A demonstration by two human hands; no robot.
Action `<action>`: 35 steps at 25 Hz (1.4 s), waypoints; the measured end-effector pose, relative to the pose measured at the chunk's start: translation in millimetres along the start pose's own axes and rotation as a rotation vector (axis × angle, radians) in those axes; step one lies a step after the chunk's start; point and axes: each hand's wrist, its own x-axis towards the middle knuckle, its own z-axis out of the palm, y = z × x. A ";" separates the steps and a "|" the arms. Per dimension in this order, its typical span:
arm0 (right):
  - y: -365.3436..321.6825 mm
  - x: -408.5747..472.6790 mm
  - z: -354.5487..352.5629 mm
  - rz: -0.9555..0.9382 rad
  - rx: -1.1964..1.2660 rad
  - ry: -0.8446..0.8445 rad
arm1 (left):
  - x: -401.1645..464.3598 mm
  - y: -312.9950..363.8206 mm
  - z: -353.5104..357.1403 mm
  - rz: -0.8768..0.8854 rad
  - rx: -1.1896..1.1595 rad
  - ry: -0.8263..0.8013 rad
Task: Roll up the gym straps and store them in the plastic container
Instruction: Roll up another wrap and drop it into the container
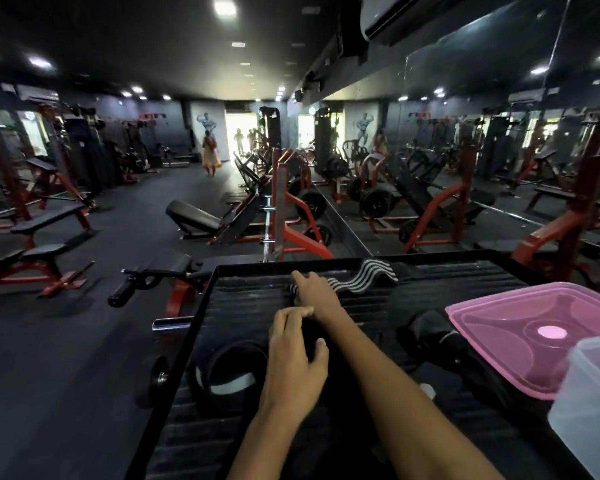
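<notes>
Close by, a clear plastic container (589, 403) sat beside its pink lid (534, 327). One left hand (297, 362) pinched a black strap (229, 368). Farther off, the right hand (314, 289) gripped the striped strap (361, 277) on the black table (465, 282).

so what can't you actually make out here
Head view only:
- Container: cut off by the right and bottom edges; its contents cannot be seen.
- Striped strap: its near end is hidden under the right hand, so how far it is rolled is unclear.
- Black strap: partly covered by the left hand; dark on the dark platform.
- Black bundle beside the pink lid: too dark to identify.
</notes>
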 end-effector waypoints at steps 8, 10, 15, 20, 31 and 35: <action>11.5 -84.3 -66.0 -0.088 0.645 0.043 | 0.1 16.7 -8.3 -0.125 -0.090 0.040; 16.4 -117.8 -91.3 -0.155 0.760 0.004 | 0.2 20.4 -10.6 -0.191 -0.119 -0.042; 32.6 -186.7 -124.0 -0.229 1.080 -0.259 | -6.0 20.8 -14.0 0.026 -0.099 -0.270; 42.0 -226.1 -105.5 -0.107 1.194 -0.314 | -11.4 22.3 -18.1 0.190 0.270 -0.501; 27.7 -215.7 -104.5 0.017 1.274 0.163 | -16.4 38.7 -37.2 0.028 -0.465 -0.390; 20.6 -197.2 -125.1 0.115 1.196 0.177 | -13.4 38.8 -37.2 0.007 -0.544 -0.253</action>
